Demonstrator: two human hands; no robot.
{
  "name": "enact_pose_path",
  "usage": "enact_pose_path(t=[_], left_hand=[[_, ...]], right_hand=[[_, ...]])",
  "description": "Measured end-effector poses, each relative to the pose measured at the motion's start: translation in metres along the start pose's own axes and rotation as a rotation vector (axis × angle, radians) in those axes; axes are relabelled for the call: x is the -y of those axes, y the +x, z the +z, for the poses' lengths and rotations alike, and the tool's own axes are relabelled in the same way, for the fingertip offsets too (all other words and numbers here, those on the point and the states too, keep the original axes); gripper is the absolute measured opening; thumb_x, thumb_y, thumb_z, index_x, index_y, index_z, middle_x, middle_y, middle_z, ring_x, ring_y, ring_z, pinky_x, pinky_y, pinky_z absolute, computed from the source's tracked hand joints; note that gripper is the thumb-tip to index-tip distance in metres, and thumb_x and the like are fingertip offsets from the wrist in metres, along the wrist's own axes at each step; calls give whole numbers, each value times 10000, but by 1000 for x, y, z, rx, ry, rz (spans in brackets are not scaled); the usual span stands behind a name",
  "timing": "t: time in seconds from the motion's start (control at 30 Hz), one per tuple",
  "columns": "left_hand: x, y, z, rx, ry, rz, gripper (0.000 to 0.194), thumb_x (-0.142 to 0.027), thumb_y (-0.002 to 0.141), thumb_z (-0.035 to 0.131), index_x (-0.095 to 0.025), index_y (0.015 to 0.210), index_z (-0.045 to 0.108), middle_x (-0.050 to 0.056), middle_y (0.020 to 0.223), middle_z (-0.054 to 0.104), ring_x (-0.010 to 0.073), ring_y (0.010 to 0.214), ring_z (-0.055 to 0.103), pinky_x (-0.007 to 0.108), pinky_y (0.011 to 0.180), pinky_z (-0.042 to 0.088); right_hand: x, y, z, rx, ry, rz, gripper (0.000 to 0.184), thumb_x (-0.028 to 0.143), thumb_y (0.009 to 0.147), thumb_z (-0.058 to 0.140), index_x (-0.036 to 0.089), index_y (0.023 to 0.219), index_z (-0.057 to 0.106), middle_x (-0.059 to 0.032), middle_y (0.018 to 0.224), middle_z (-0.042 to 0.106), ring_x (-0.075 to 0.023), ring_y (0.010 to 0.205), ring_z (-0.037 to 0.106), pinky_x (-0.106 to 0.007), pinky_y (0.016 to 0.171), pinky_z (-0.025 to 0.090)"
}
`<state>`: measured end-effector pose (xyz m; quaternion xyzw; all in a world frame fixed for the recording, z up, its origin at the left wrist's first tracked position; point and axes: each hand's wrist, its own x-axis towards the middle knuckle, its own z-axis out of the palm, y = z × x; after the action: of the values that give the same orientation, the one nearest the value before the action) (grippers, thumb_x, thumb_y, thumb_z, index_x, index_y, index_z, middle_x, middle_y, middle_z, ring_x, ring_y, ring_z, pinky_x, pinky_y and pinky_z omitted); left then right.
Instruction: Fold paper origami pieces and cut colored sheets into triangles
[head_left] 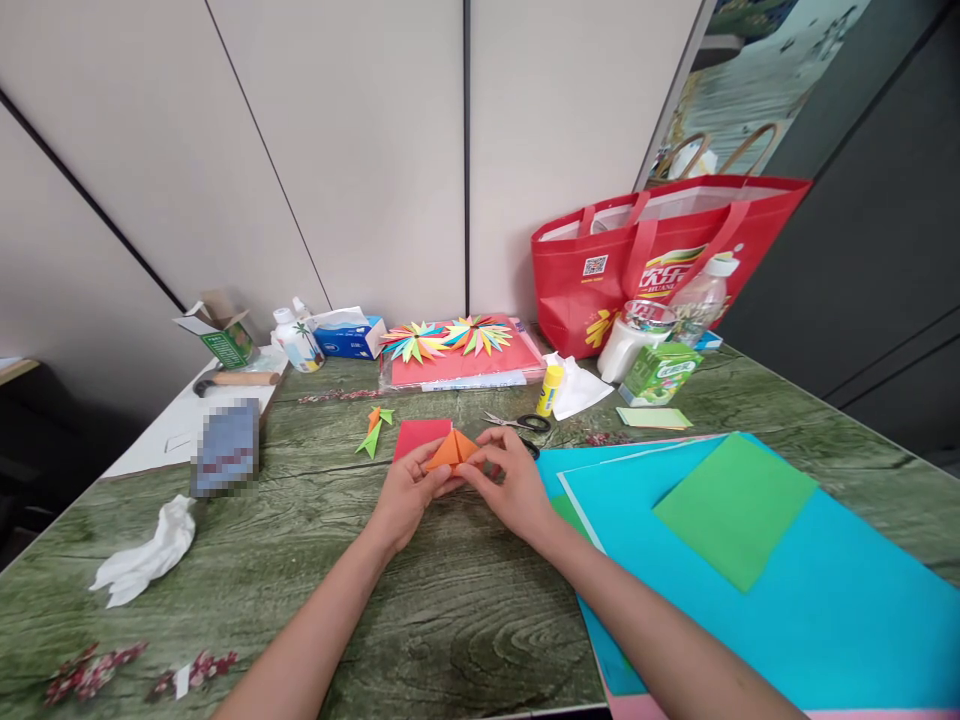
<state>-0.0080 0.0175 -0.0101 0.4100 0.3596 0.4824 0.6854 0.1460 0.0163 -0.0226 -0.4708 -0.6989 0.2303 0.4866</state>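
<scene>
My left hand [407,497] and my right hand [510,485] meet at the middle of the green wood-pattern table [315,560]. Both pinch a folded orange paper piece [450,451], a pointed triangle shape held just above the table. The left fingers grip its lower left edge, the right fingers its right edge. A red paper square [416,435] lies flat right behind the orange piece. A small folded orange and green paper figure [374,429] lies to the left of the red square.
Large blue sheets [810,590] with a green sheet [735,505] lie at the right. Scissors [525,423], a glue stick [550,389], paper stars [446,338] on a red paper stack, a tissue box [349,335], bottles, a red bag [660,250] and a crumpled tissue [146,560] surround the hands.
</scene>
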Motion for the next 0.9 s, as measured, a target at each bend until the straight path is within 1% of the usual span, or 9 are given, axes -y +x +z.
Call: enact_pose_path(t=[0.07,0.13,0.23,0.37,0.47,0.57,0.67,0.77,0.9], left_hand=[[0,0,0,2,10,-10,454,-211,638,723,-128,1063,584,112,1013,658,205,858,632,355,829,482],[1,0,-1,5,33,-24,486,-217,632,728,-126,1082,567,116,986,667,209,844,638,361,821,486],[2,-1,0,-20,72,-15,498,-216,603,743,-141,1062,566,105,976,670,205,807,646,348,772,505],[2,-1,1,-106,142,22,420,-219,561,764,-142,940,603,60,839,690,177,697,650,318,701,520],[1,-1,2,-168,177,34,428,-212,528,781,-129,914,617,52,781,695,165,650,644,298,674,522],[0,0,2,-205,124,30,418,-234,526,783,-122,896,623,57,773,699,175,653,648,319,684,530],[-1,0,1,-196,79,29,362,-279,569,761,-107,865,643,81,791,702,193,687,655,340,711,533],[-2,1,0,-187,66,26,347,-282,571,761,-99,848,659,93,789,705,195,692,658,335,726,533],[-1,1,-1,-204,54,14,331,-280,559,769,-96,813,663,89,757,705,189,679,659,333,732,534]], right_hand=[[-1,2,-1,-26,-2,14,76,268,715,634,196,710,611,-68,972,494,-214,963,510,-348,763,460],[-2,3,-2,8,57,25,62,240,705,640,196,733,604,-68,1000,515,-220,1023,499,-369,829,434],[-4,5,-2,108,185,26,101,195,724,610,210,821,633,-62,1016,559,-192,964,546,-349,820,443],[-6,5,-1,175,290,53,171,192,744,584,215,897,657,-51,944,612,-177,874,585,-324,769,470],[-5,5,-1,161,315,87,177,199,733,596,207,898,659,-51,932,618,-178,857,589,-314,742,479],[-4,6,-2,109,316,88,178,189,721,605,200,890,658,-59,954,609,-182,885,578,-323,774,469],[-3,6,-3,66,293,73,168,184,719,605,202,878,656,-57,940,609,-180,876,575,-329,780,463],[-3,6,-2,37,284,52,154,189,721,601,206,867,649,-49,925,613,-176,858,579,-329,775,465],[-3,6,-2,59,280,38,125,207,746,580,202,848,654,-45,883,627,-171,827,589,-315,744,473]])
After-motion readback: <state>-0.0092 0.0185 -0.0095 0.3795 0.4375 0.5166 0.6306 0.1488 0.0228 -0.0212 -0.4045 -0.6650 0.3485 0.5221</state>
